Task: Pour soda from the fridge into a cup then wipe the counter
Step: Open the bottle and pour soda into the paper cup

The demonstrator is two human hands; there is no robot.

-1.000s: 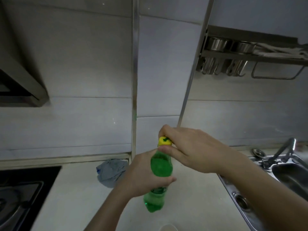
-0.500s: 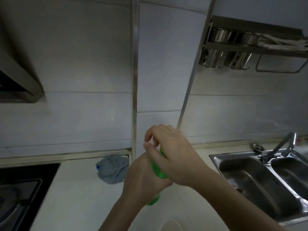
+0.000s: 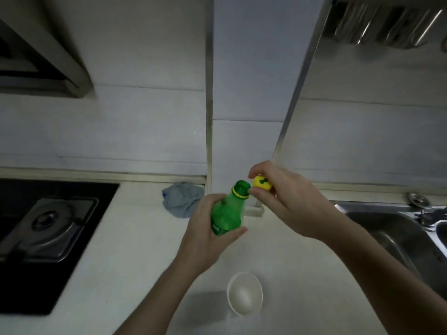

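Left hand grips bottle, right hand pinches cap — cup, rag nearby.

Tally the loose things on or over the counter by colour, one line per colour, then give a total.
Green: 1, the soda bottle, held by the left hand
Yellow: 1, the cap, pinched by the right hand
White: 1, the cup
Blue-grey: 1, the cloth
Total: 4
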